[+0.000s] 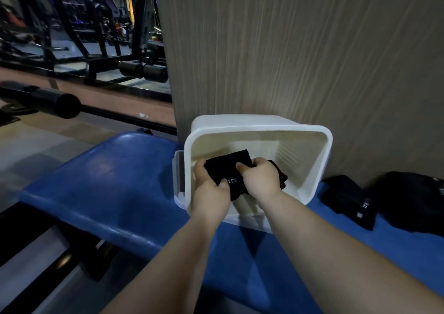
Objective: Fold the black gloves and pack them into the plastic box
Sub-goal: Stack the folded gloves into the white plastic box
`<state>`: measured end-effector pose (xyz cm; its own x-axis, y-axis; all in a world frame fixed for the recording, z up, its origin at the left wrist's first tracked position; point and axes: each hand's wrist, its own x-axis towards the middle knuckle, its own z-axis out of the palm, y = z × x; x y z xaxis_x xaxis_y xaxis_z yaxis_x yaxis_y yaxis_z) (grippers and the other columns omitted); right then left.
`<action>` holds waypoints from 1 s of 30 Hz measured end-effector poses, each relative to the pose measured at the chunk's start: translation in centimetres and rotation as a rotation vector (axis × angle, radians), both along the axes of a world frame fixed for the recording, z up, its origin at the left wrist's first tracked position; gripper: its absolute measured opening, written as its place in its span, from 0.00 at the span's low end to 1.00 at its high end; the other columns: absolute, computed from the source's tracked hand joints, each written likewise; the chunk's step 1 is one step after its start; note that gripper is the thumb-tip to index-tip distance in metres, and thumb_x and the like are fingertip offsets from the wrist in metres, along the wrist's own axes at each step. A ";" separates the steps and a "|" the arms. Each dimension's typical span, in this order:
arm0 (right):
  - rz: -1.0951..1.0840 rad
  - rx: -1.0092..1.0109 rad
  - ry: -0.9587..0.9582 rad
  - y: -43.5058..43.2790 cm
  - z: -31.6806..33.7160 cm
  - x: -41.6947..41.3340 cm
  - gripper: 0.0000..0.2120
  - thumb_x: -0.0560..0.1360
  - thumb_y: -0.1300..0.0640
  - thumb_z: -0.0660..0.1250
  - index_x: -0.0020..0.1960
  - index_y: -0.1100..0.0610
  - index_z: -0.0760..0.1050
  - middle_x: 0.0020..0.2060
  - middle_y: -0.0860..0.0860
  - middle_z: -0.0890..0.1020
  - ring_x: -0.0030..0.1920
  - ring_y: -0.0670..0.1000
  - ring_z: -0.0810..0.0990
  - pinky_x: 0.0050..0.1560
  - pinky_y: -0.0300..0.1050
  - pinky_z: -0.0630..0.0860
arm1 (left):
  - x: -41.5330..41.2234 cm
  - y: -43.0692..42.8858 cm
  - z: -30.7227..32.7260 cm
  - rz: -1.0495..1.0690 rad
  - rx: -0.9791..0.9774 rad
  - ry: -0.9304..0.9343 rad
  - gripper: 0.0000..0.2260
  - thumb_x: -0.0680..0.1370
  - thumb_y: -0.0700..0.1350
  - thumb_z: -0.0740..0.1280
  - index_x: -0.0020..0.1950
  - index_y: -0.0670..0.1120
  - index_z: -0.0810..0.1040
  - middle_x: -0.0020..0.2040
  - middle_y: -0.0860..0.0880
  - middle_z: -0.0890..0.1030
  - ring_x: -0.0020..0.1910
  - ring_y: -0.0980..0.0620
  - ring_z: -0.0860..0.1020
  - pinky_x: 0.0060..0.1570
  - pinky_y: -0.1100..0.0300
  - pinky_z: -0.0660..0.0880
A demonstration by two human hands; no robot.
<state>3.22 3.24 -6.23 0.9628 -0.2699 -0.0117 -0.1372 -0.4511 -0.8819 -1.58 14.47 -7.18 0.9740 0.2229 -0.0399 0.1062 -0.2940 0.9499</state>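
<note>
Now: folded black glove (228, 169) sits low inside the white plastic box (320, 160), held by both hands. Left hand (207, 187) has its fingers clamped on the glove's left edge. Right hand (260, 177) has its fingers clamped on the right side. Second black piece (283, 178) lies in the box under the right hand. Box tilted on the blue table (108, 181), beside a wood-grain wall (288, 49). More black gloves (348, 197) lie on the table to the box's right.

Blue bench (96, 181), wood-grain wall (288, 49)

White "5.11", upside down, stands on the glove (227, 167) inside the box (312, 131). A second glove (348, 193) at the right edge of the surface (96, 181) bears similar print, sideways.
</note>
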 end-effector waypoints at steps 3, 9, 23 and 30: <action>0.019 -0.129 0.053 0.2 -0.4 0.8 0.12 0.76 0.49 0.66 0.48 0.58 0.76 0.37 0.53 0.81 0.40 0.54 0.80 0.38 0.43 0.71 | 0.6 0.0 -0.3 0.004 0.083 -0.017 0.25 0.80 0.43 0.58 0.74 0.57 0.56 0.58 0.53 0.76 0.52 0.49 0.77 0.55 0.52 0.75; 0.066 -0.328 0.229 0.1 -0.3 1.2 0.15 0.77 0.44 0.64 0.42 0.57 0.77 0.33 0.53 0.80 0.38 0.55 0.81 0.39 0.43 0.76 | 1.6 -0.3 -1.2 -0.004 0.319 -0.015 0.25 0.78 0.42 0.59 0.75 0.53 0.59 0.64 0.48 0.70 0.57 0.47 0.73 0.55 0.50 0.75; 0.150 -0.557 -0.048 -1.5 -0.1 -2.7 0.19 0.76 0.50 0.66 0.64 0.56 0.73 0.52 0.54 0.82 0.49 0.53 0.80 0.48 0.45 0.77 | 2.2 -0.7 -2.1 -0.053 0.638 0.031 0.28 0.81 0.43 0.56 0.79 0.50 0.49 0.79 0.50 0.39 0.77 0.50 0.39 0.76 0.54 0.48; 0.176 -0.871 -0.286 -3.8 -0.5 -2.6 0.17 0.73 0.42 0.67 0.60 0.46 0.78 0.59 0.44 0.76 0.65 0.50 0.66 0.62 0.47 0.62 | 2.4 -0.3 -3.0 -0.027 0.533 -0.188 0.19 0.80 0.44 0.59 0.72 0.53 0.69 0.72 0.55 0.68 0.74 0.54 0.60 0.73 0.56 0.57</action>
<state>0.64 -0.57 -6.73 0.9256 0.0780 0.3703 0.1664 -0.9628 -0.2129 0.78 14.22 -10.14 0.9590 0.1399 0.2465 -0.0648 -0.7385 0.6712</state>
